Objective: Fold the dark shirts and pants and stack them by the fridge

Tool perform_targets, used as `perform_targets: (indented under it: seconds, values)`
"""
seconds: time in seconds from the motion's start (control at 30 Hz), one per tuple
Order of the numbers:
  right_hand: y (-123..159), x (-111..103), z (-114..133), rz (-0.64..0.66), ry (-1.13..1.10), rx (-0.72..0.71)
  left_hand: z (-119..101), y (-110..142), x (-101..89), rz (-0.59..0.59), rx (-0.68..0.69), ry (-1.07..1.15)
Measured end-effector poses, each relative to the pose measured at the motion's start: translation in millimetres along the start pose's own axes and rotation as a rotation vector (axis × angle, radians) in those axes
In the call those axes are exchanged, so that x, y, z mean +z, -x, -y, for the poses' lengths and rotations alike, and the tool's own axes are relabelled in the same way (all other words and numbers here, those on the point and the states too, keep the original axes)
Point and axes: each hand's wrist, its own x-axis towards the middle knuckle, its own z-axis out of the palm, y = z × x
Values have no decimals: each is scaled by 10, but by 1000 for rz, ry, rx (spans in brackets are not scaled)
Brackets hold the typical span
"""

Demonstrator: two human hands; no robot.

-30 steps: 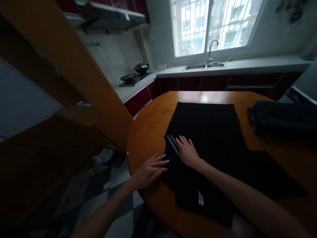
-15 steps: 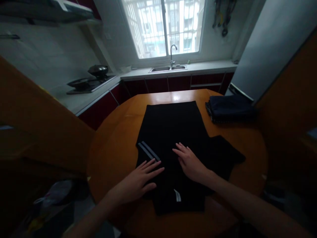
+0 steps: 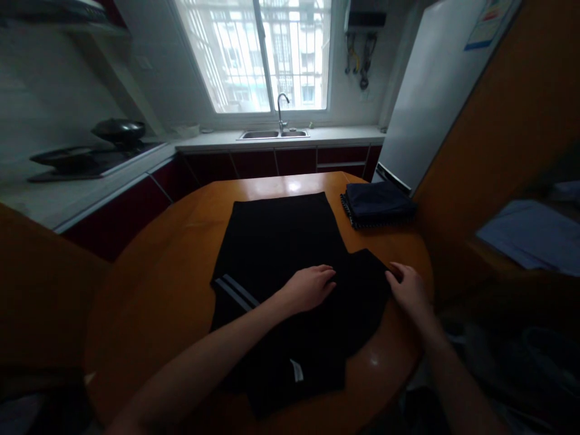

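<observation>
A black shirt [image 3: 281, 241] lies spread on the wooden table, one side folded inward so that a sleeve with two grey stripes [image 3: 236, 291] crosses its front. A small white label [image 3: 296, 370] shows near the collar end. My left hand [image 3: 312, 287] rests on the middle of the shirt, its fingers slightly bent and the thumb hidden. At the end of the other sleeve, out to the right, my right hand [image 3: 405, 287] pinches the cloth edge between thumb and fingers.
Folded dark clothes [image 3: 378, 202] are stacked at the table's [image 3: 158, 278] far right. Beyond it are a counter with a sink [image 3: 272, 135], a stove with pans [image 3: 118, 130] on the left and a fridge [image 3: 430, 90] on the right.
My right hand has moved from the shirt's middle out to the right sleeve end. My left hand has shifted right, off the striped sleeve. The view has turned right.
</observation>
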Motion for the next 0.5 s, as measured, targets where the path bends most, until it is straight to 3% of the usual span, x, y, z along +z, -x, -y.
perform_targets:
  seconds: [0.1,0.23,0.33,0.5]
  values:
    - [-1,-7,-63,62,46,7,-49,-244,310,-36,29,-56]
    - [-43,-23,-74,122,99,43,-31,-313,610,-59,76,-103]
    - [-54,-23,-79,179,147,37,13,-277,699,-24,91,-116]
    - [-65,-50,-70,203,192,41,40,-258,694,-26,110,-106]
